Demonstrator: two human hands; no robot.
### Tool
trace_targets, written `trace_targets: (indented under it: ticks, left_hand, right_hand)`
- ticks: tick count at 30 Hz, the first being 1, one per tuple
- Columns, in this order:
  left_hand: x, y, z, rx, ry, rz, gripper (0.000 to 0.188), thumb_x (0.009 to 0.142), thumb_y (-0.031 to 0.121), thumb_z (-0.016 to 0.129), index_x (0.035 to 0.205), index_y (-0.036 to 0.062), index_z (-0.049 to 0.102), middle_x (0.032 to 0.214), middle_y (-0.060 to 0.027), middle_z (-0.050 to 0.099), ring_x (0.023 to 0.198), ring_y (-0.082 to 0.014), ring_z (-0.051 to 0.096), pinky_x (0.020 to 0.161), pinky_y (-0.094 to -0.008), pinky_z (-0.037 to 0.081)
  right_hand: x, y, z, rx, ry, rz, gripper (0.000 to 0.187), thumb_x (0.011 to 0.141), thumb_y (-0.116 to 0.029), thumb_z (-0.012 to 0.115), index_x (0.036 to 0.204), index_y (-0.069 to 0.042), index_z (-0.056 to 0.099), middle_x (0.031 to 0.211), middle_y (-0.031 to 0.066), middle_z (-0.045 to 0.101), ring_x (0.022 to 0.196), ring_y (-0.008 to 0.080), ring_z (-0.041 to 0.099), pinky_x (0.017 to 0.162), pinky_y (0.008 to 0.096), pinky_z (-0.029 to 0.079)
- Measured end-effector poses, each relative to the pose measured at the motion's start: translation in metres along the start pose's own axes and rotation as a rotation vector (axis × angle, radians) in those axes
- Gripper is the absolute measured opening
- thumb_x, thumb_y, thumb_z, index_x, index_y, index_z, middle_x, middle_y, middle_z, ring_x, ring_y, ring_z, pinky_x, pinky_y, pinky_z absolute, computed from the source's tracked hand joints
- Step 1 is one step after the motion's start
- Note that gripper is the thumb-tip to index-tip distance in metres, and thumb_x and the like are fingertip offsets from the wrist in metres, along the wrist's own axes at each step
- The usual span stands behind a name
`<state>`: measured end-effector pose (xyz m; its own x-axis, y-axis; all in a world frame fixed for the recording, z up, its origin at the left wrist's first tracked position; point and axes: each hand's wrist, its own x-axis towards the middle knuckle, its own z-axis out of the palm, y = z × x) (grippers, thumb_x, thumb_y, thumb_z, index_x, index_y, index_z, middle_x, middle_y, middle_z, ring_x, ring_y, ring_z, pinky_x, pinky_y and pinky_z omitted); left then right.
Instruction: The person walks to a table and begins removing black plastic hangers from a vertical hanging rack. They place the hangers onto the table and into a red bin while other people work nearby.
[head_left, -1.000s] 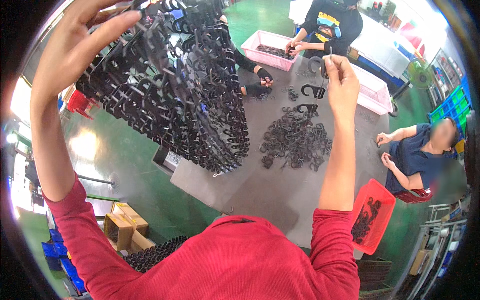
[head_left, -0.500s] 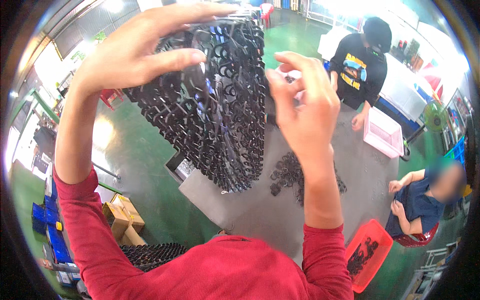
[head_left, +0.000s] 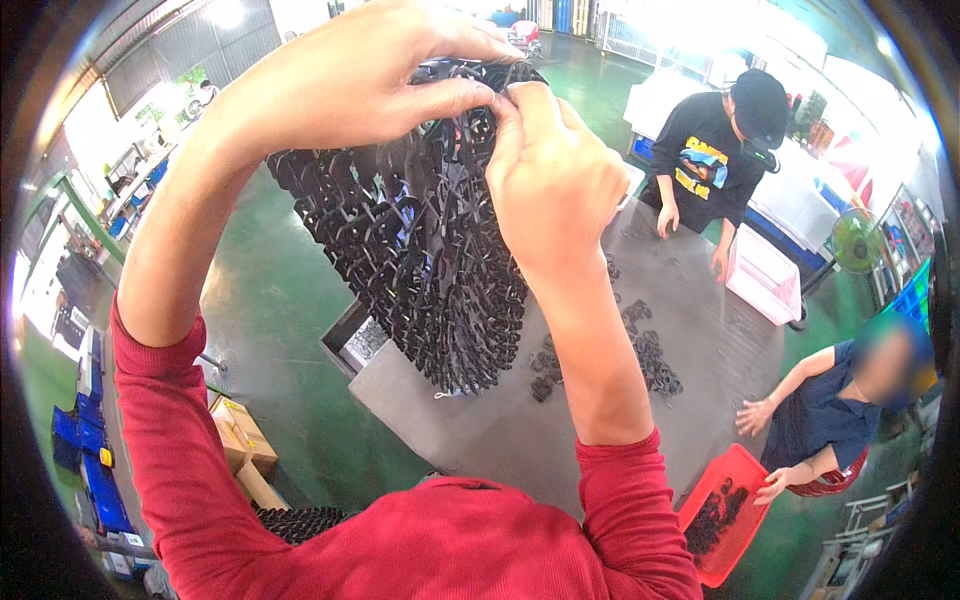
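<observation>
Black hanging parts (head_left: pixel 420 250); red sleeves (head_left: pixel 170 440); green floor (head_left: pixel 270 290).

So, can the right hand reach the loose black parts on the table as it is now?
Probably not at once: the right hand is raised high, pinching the top of the hanging bunch, and the loose parts lie on the table far below.

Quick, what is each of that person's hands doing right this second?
Left hand: closed, pinching the top of the hanging bunch of black plastic parts.
Right hand: closed, fingers pinched at the top of the same bunch.
</observation>
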<state>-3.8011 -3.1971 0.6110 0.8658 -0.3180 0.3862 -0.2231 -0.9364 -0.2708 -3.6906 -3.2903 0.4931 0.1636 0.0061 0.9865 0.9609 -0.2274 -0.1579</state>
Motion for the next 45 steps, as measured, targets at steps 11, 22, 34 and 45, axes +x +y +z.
trace_targets:
  ticks: [11,22,34,45]
  left_hand:
    - [0.002,-0.006,0.002,-0.111,-0.017,-0.001,0.037,0.085,0.015,0.054,0.118,-0.0015,0.056,0.105,-0.0212,0.063,0.088,-0.0296,0.065,0.084,-0.0348,0.05]
    - [0.024,0.012,-0.025,-0.208,-0.329,-0.512,0.035,0.087,0.018,0.053,0.118,0.0007,0.058,0.096,-0.0164,0.067,0.08,-0.0215,0.064,0.077,-0.0319,0.051]
    - [-0.005,-0.028,0.022,-0.299,0.031,-0.021,0.04,0.084,0.013,0.06,0.12,-0.0019,0.053,0.105,-0.013,0.063,0.094,-0.0181,0.06,0.083,-0.0319,0.049]
    - [0.0,-0.016,-0.011,-0.064,-0.127,0.113,0.053,0.078,0.017,0.053,0.127,-0.0024,0.045,0.122,-0.023,0.053,0.113,-0.033,0.052,0.098,-0.0393,0.042]
  right_hand:
    - [0.0,0.019,0.003,0.793,-0.055,0.334,0.006,0.08,-0.004,0.066,0.082,0.002,0.065,0.065,0.0076,0.061,0.057,0.0098,0.055,0.053,0.0247,0.043]
    - [-0.004,0.04,-0.031,0.847,-0.221,0.579,0.013,0.084,-0.014,0.066,0.089,-0.002,0.069,0.069,-0.0003,0.064,0.043,0.0006,0.037,0.039,0.0166,0.024]
    - [-0.067,0.189,-0.104,0.284,-0.331,0.775,0.017,0.087,-0.02,0.063,0.092,-0.004,0.065,0.067,-0.0018,0.059,0.047,0.0025,0.042,0.041,0.0195,0.032]
    - [-0.021,0.075,-0.057,0.14,-0.295,0.372,0.022,0.078,-0.021,0.069,0.094,-0.008,0.061,0.088,0.0058,0.061,0.066,0.0175,0.061,0.064,0.0293,0.047]
